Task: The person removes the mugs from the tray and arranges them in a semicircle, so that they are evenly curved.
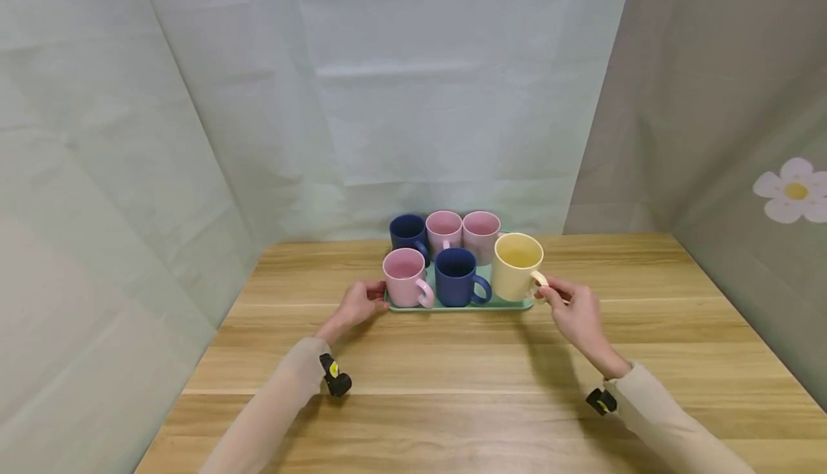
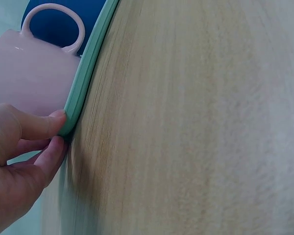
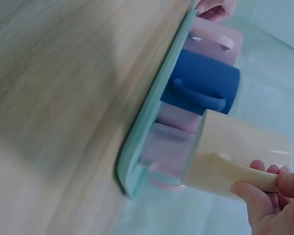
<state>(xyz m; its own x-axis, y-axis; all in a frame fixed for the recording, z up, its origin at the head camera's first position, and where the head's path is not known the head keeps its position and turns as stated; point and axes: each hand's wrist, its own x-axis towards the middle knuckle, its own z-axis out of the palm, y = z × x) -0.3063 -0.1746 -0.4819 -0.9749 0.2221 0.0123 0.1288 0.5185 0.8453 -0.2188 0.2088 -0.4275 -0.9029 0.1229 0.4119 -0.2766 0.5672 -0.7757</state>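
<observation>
My right hand [image 1: 577,316] pinches the handle of a yellow mug [image 1: 513,276]. The mug is upright above the right end of a green tray [image 1: 446,309]; in the right wrist view its base is apart from the tray surface. On the tray's left front corner, my left hand [image 1: 360,303] grips the rim [image 2: 83,81] between thumb and fingers. Right by that hand stands a pink mug [image 1: 403,289], with a navy mug [image 1: 454,289] to its right. Behind them stand another navy mug [image 1: 408,228] and two more pink mugs [image 1: 444,226].
The tray lies on a wooden table [image 1: 439,388] toward its far edge. Pale cloth [image 1: 439,100] hangs behind the table and at its left. A grey cloth with a white flower [image 1: 796,190] hangs on the right.
</observation>
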